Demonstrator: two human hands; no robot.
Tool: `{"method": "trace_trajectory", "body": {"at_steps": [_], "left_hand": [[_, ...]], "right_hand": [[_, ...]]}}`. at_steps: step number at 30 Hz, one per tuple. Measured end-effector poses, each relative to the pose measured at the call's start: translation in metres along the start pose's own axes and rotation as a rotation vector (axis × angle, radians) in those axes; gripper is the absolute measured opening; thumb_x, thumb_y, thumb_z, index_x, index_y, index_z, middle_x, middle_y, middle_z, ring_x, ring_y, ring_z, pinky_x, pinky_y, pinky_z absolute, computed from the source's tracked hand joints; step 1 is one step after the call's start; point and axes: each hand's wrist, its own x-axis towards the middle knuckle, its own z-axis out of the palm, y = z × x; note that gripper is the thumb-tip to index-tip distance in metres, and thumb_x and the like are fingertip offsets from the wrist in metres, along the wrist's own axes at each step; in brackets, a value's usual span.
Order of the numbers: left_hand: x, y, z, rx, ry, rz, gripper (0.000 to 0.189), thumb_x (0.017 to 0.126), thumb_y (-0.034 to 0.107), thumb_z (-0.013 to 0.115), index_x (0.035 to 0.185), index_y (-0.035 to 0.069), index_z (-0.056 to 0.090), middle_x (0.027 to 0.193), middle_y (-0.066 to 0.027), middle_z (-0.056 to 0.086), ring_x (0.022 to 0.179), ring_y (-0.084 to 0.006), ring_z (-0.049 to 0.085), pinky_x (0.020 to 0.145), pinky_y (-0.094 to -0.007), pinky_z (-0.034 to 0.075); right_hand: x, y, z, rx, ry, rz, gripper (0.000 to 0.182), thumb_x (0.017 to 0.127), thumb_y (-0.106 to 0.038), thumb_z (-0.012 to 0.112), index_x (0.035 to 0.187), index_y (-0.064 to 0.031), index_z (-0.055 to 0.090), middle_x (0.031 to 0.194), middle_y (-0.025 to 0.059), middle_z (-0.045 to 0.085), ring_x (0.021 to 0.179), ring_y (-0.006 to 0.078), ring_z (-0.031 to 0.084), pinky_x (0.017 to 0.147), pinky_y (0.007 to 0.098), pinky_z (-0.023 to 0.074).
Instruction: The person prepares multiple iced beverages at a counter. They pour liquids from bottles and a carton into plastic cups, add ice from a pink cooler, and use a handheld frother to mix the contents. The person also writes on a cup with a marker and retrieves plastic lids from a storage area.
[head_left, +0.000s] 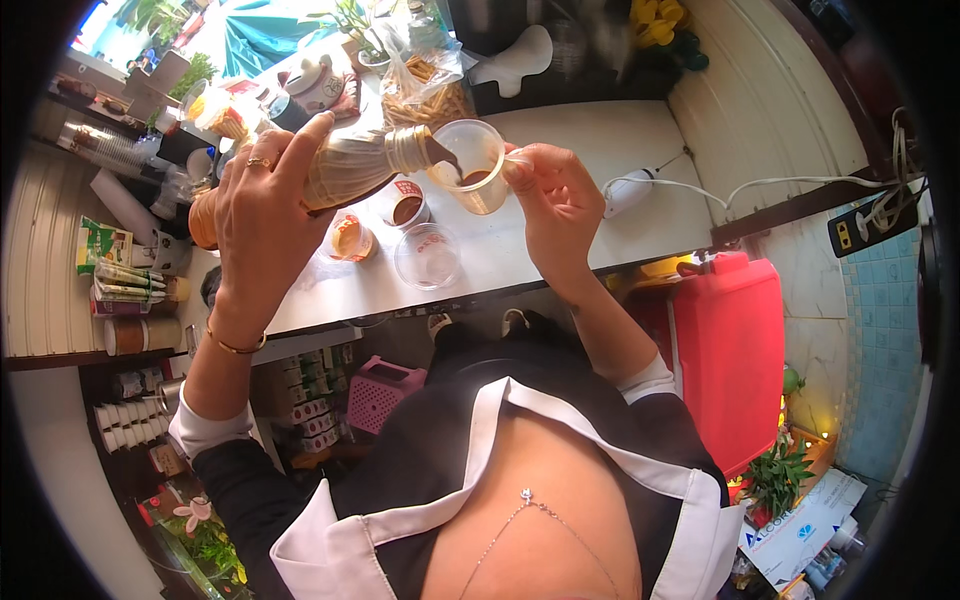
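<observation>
My left hand (266, 191) grips a ribbed bottle (352, 159), tilted with its neck to the right. Dark brown liquid runs from its mouth into a translucent plastic measuring cup (474, 169). That cup hangs above the counter, its handle pinched in my right hand (559, 191); a little brown liquid lies in its bottom. Below them on the counter stand a printed plastic cup with dark brown contents (407, 206) and another with lighter orange-brown contents (350, 238). Nearest to me is a clear plastic cup (427, 256) with no contents that I can make out.
A bag of brown stick snacks (427, 94) stands behind the measuring cup. On the white counter (630, 142), a white corded handheld device (630, 193) lies to the right. A red cooler box (727, 360) stands below right, and a pink plastic stool (382, 394) is under the counter.
</observation>
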Motion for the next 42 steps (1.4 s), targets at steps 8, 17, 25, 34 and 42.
{"method": "trace_trajectory", "body": {"at_steps": [8,17,25,34,42], "left_hand": [[0.0048,0.005,-0.003,0.039,0.019,0.031,0.067,0.055,0.01,0.079,0.117,0.019,0.057,0.093,-0.0026,0.057,0.089,-0.025,0.056,0.078,-0.0373,0.045],[0.0069,0.008,-0.0045,0.047,0.03,0.028,0.065,0.057,0.01,0.078,0.117,0.019,0.057,0.093,-0.0033,0.058,0.089,-0.0248,0.057,0.077,-0.0378,0.046],[0.0052,0.0082,-0.0043,0.032,0.031,0.003,0.063,0.057,0.01,0.078,0.116,0.018,0.057,0.094,-0.0033,0.059,0.091,-0.0251,0.057,0.079,-0.0377,0.046],[0.0034,0.0094,-0.002,0.01,0.05,-0.021,0.057,0.061,0.014,0.077,0.115,0.018,0.058,0.094,-0.003,0.06,0.09,-0.0253,0.058,0.078,-0.0372,0.046],[-0.0008,0.0065,-0.0019,-0.003,0.024,-0.04,0.066,0.056,0.009,0.077,0.117,0.019,0.056,0.098,-0.0057,0.06,0.092,-0.0277,0.057,0.082,-0.039,0.045]], "right_hand": [[0.0025,-0.0001,-0.0044,-0.005,0.015,0.023,0.012,0.086,-0.012,0.064,0.092,-0.0022,0.061,0.093,0.0118,0.068,0.084,0.0097,0.062,0.07,0.0218,0.0491],[0.0051,0.0021,-0.0011,0.082,0.018,0.062,0.011,0.086,-0.01,0.065,0.092,-0.0019,0.061,0.095,0.0123,0.067,0.082,0.0078,0.06,0.068,0.0199,0.0481],[0.0071,0.0036,-0.0006,0.1,0.03,0.073,0.012,0.085,-0.01,0.065,0.093,-0.0021,0.061,0.092,0.0099,0.067,0.075,0.005,0.058,0.063,0.017,0.0447],[0.0074,0.0045,0.0007,0.125,0.019,0.09,0.012,0.085,-0.01,0.065,0.093,-0.002,0.061,0.093,0.0102,0.067,0.075,0.0048,0.057,0.06,0.0165,0.0437],[0.0066,0.0053,0.0039,0.153,0.008,0.115,0.011,0.085,-0.008,0.066,0.093,-0.0017,0.061,0.093,0.0103,0.067,0.076,0.0047,0.057,0.059,0.0162,0.0431]]}}
